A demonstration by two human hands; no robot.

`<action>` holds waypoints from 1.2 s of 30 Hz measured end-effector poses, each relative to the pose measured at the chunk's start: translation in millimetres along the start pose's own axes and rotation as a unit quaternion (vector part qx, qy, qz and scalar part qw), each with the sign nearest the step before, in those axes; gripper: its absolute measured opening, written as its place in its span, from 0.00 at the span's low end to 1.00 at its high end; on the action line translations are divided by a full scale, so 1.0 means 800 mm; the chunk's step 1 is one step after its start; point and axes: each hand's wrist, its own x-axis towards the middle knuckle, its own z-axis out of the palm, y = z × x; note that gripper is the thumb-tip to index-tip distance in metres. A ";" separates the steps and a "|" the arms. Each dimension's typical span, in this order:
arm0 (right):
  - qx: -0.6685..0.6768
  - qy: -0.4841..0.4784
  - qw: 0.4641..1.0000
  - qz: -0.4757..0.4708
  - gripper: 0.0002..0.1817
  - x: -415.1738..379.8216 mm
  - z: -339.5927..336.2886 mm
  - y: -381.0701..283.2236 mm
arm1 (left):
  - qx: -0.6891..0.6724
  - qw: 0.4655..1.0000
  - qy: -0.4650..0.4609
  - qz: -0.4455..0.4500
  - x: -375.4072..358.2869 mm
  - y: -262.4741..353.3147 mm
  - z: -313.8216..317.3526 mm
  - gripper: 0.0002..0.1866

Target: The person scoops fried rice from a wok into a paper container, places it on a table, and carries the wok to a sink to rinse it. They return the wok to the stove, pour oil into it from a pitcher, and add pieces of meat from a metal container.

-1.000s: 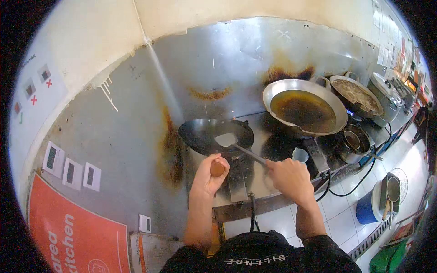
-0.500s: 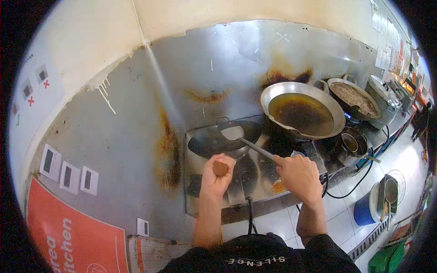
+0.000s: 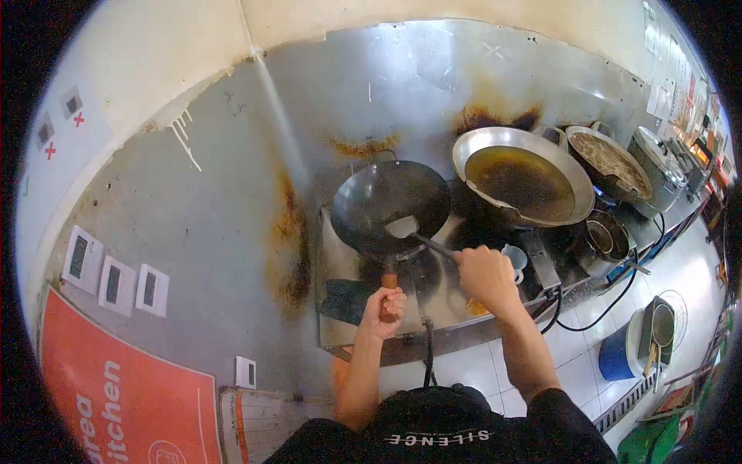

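My left hand point(image 3: 383, 311) is closed round the brown wooden handle point(image 3: 389, 286) of a dark wok point(image 3: 386, 193) over the stove. In my right hand point(image 3: 485, 277) is the dark shaft of a spatula point(image 3: 403, 226); its pale blade lies at the near inner side of the wok. Some small dark food seems to lie by the blade, too small to make out. A dark cloth point(image 3: 345, 300) rests on the steel counter left of my left hand.
Right of the wok stands a large pan of brown oil point(image 3: 523, 182). Beyond it are another filled pan point(image 3: 610, 162) and a lidded pot point(image 3: 658, 166). A small pot point(image 3: 601, 243), a pale cup point(image 3: 513, 257) and a blue bucket point(image 3: 618, 352) are at the right.
The wok has tilted down from its raised, edge-on pose, so its inside now shows. My left hand has turned with the handle; my right hand and the spatula have shifted slightly.
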 end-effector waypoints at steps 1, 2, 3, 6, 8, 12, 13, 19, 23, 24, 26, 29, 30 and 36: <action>0.000 -0.024 1.000 0.011 0.10 0.014 0.001 -0.006 | 0.028 0.999 0.016 0.004 -0.001 0.008 -0.007 0.03; 0.000 -0.047 0.999 0.021 0.10 0.029 0.000 -0.018 | 0.057 0.998 0.031 0.009 -0.003 0.011 -0.010 0.04; 0.014 -0.053 0.998 0.019 0.10 0.049 0.016 -0.028 | 0.125 0.986 0.093 0.057 -0.004 0.012 -0.008 0.04; 0.048 -0.087 0.995 -0.018 0.11 0.072 0.054 -0.045 | 0.260 0.925 0.230 0.158 -0.013 0.001 -0.010 0.05; 0.060 -0.105 0.989 -0.089 0.11 0.069 0.039 -0.035 | 0.285 0.906 0.249 0.189 -0.022 0.002 -0.006 0.05; -0.058 -0.131 0.988 -0.056 0.11 0.060 -0.069 -0.017 | 0.230 0.907 0.225 0.274 -0.032 -0.037 0.036 0.04; -0.081 -0.120 0.987 -0.076 0.11 0.069 -0.056 -0.025 | 0.214 0.912 0.214 0.277 -0.025 -0.046 0.040 0.04; -0.052 -0.159 0.976 -0.141 0.10 0.086 -0.011 -0.023 | 0.185 0.934 0.210 0.224 -0.005 -0.070 0.056 0.03; -0.108 -0.088 0.984 -0.114 0.11 0.071 -0.080 -0.023 | 0.059 0.965 0.199 0.158 0.012 -0.053 0.068 0.06; -0.096 -0.077 0.985 -0.119 0.12 0.083 -0.046 -0.029 | 0.067 0.974 0.166 0.141 0.017 -0.047 0.048 0.07; -0.096 -0.139 0.983 -0.066 0.12 0.097 0.022 -0.058 | 0.087 0.987 0.086 0.108 0.034 -0.034 0.025 0.09; 0.000 -0.125 0.980 -0.157 0.12 0.081 0.024 -0.027 | 0.127 0.974 0.124 0.138 0.033 -0.040 0.025 0.11; -0.068 -0.175 0.961 -0.204 0.12 0.083 -0.002 -0.007 | 0.133 0.973 0.124 0.145 0.033 -0.038 0.022 0.11; -0.097 -0.144 0.983 -0.053 0.11 0.069 0.014 -0.066 | 0.126 0.964 0.171 0.162 0.046 -0.062 0.022 0.11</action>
